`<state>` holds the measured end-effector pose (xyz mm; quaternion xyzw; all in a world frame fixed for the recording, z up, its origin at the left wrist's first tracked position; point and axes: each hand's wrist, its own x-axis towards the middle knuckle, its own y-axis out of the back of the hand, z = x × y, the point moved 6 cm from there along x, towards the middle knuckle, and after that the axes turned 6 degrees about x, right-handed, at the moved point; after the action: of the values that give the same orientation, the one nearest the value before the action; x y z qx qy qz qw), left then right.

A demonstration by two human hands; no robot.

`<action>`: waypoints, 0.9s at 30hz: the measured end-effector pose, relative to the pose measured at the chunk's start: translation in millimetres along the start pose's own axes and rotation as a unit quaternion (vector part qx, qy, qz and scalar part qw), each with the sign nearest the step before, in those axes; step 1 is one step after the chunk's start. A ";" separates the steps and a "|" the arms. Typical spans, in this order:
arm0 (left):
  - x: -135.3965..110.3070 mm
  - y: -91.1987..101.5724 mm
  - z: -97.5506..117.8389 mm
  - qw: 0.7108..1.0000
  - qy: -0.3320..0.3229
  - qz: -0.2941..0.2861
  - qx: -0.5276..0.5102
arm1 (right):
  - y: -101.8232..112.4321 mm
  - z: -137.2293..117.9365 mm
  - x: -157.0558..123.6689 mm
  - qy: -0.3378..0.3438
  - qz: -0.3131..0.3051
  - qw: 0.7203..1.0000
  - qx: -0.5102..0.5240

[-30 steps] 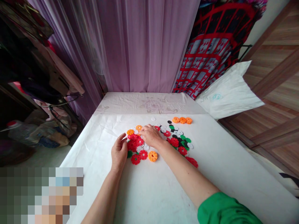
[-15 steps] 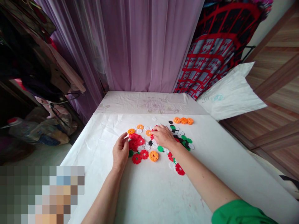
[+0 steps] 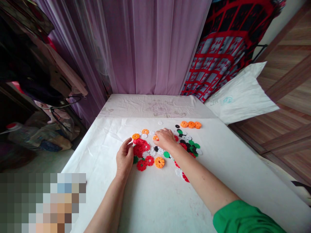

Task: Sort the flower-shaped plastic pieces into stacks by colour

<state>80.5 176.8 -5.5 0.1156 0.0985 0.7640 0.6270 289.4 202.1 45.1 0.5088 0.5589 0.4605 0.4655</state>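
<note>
Notched plastic flower discs lie heaped in the middle of the white-covered table [image 3: 92,155]. My right hand [image 3: 167,139] is over the middle of the heap, its fingers closed at an orange disc [image 3: 155,138] that shows partly below the fingertips. At the heap's left edge rests my left hand [image 3: 124,157], fingers loosely curved and apart, holding nothing I can see. Beside it are a cluster of red discs [image 3: 140,148] and an orange disc [image 3: 135,136]. A thicker orange stack of discs [image 3: 159,162] sits nearer me, between my forearms.
Three orange disc stacks [image 3: 191,124] stand in a row at the back right. Green discs [image 3: 194,147] mix with black and white ones right of my right hand. A white bag [image 3: 245,97] hangs by the right edge; a purple curtain [image 3: 155,48] is behind.
My right hand has moved slightly left and onto the orange disc, which has shifted a little with it. My left hand stays in nearly the same place.
</note>
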 end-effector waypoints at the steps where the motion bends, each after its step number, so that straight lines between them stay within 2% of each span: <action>1: 0.1 0.1 0.0 1.000 -0.001 0.000 0.001 | -0.2 -0.9 0.7 -0.006 -0.004 1.000 0.003; 19: -0.4 0.3 1.7 1.000 -0.009 0.007 -0.002 | -3.9 5.1 8.7 -0.028 -0.008 0.999 0.029; 24: 0.2 -1.0 1.1 1.000 -0.013 0.004 -0.008 | 3.6 10.7 6.7 0.006 0.075 0.988 0.133; 27: 0.3 -1.2 0.6 1.000 -0.006 0.005 -0.008 | 7.4 19.9 -10.6 0.002 0.107 0.971 0.216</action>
<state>81.7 177.4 -5.2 0.1157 0.0887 0.7673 0.6245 310.7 192.8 50.1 0.6528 0.5886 0.3771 0.2919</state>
